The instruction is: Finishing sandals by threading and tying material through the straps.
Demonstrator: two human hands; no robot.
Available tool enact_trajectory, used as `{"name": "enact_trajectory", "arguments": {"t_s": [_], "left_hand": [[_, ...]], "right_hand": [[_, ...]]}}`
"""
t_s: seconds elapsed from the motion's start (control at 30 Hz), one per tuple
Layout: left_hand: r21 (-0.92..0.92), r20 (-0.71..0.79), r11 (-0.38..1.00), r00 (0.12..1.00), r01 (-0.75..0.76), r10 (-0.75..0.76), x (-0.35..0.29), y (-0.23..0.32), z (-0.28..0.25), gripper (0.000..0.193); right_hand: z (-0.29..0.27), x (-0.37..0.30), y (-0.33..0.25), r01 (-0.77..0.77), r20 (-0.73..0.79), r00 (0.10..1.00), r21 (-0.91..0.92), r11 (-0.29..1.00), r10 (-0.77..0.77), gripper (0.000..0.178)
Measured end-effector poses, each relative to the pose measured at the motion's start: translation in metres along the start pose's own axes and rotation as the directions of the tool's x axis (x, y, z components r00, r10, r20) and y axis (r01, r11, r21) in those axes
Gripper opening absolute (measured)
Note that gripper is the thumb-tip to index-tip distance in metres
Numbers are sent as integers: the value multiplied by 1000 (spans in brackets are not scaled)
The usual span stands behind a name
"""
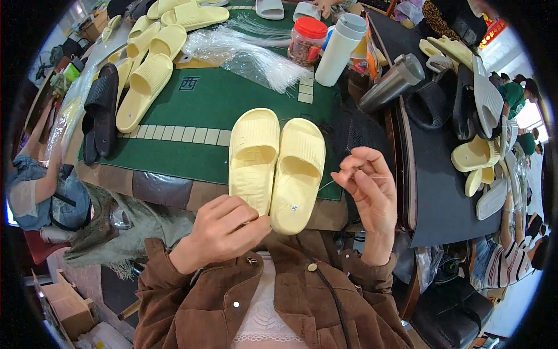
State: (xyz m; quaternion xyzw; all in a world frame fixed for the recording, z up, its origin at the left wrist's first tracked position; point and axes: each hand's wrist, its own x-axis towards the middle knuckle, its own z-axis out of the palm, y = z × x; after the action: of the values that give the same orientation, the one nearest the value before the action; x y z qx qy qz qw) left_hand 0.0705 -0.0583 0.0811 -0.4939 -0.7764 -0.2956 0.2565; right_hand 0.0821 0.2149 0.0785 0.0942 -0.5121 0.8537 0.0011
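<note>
Green felt matting (215, 104) with a pale tile-pattern border covers the table of a cluttered workroom. Taking the clock around its central pair, a pale yellow ribbed foam left slipper (251, 157) and its matching right slipper (298, 174) lie side by side, toes toward twelve. At seven to eight o'clock, the left hand (224, 230) is curled with its fingertips at the left slipper's heel; whether it grips anything, I cannot tell. Between three and four, the right hand (372, 192) seems to pinch a fine clear strand (328, 184) between thumb and fingers. The step looks like readying that strand beside the pair; the next move calls for a steady pinch and the heels kept together.

Counted: two central slippers; one glossy bundle of clear plastic strands (247, 52) near twelve; one red-lidded clear jar (306, 43) past twelve; one white cylindrical bottle (337, 55) at one; one brushed-steel tumbler (392, 82) near two; two black slippers (106, 110) at ten.
</note>
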Motion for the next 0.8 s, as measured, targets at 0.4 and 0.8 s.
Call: {"name": "enact_trajectory", "arguments": {"t_s": [0.4, 0.8], "left_hand": [[164, -55, 981, 994, 99, -91, -40, 0, 2, 21], [299, 13, 952, 997, 69, -77, -55, 9, -13, 18]], "right_hand": [[14, 7, 3, 150, 49, 985, -717, 681, -166, 33], [59, -8, 52, 282, 453, 868, -788, 547, 204, 20]]}}
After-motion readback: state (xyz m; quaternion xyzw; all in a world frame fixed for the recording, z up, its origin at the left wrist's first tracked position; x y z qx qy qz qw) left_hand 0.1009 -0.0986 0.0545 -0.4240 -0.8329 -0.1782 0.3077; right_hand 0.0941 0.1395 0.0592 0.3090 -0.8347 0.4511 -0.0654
